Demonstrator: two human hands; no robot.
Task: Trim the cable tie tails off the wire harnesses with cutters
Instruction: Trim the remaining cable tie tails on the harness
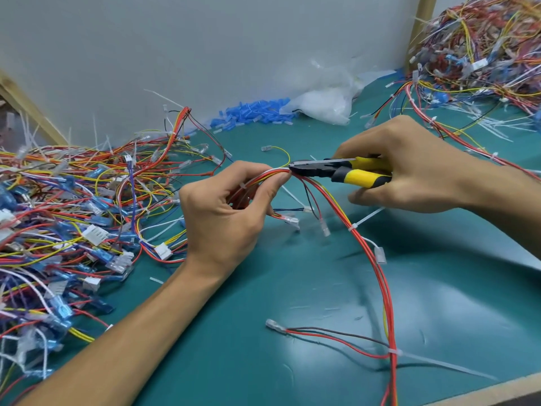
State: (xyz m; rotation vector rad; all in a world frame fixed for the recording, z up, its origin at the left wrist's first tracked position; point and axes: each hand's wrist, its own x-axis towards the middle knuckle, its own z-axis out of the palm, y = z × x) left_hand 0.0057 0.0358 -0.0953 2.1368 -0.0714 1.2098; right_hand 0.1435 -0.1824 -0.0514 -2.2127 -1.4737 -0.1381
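The green desk [263, 332] spreads under the cutters [342, 170]. Left of the cutters lies your big heap of harnesses [58, 215]. Behind them to the right is a second heap [483, 45], and straight behind them a clear plastic bag [325, 98] sits by a scatter of blue sleeves [251, 111]. The wire harness [384, 294] you are working on meets the cutters' tip and trails below them toward the desk's near edge. Your left hand [222, 212], just left of the cutters, has its grip pinched on that harness, fingertips right by the tip. Your right hand [409, 165] has its grip curled round the yellow handles, the jaws nearly together at the bundle. A white cable tie tail [368, 217] sticks out below the cutters; another tail [448, 366] lies lower still.
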